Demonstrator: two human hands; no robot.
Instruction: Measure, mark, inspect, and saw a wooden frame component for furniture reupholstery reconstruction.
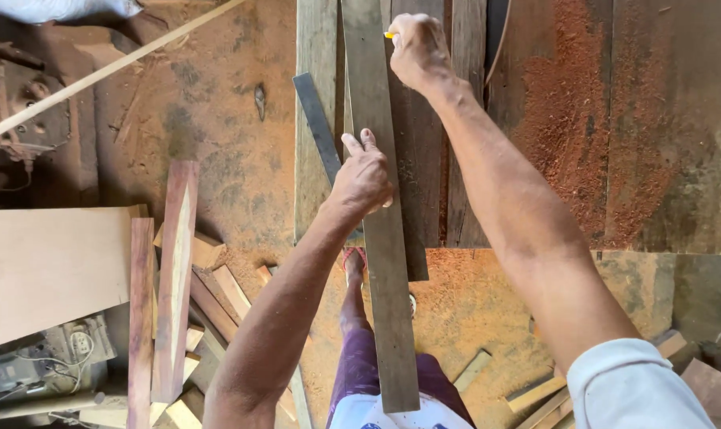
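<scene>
Right hand [418, 49] grip pinches a mostly hidden yellow pencil [390, 35]; left hand [363, 179] presses the plank [380, 238].

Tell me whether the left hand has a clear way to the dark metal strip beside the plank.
Probably yes: the left hand already rests on the plank right beside the metal strip, nothing between them.

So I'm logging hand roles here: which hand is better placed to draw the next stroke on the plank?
Probably the right hand: it grips a yellow pencil at the long plank's far end. The left hand presses the dark metal ruler and plank, steadying them.
</scene>
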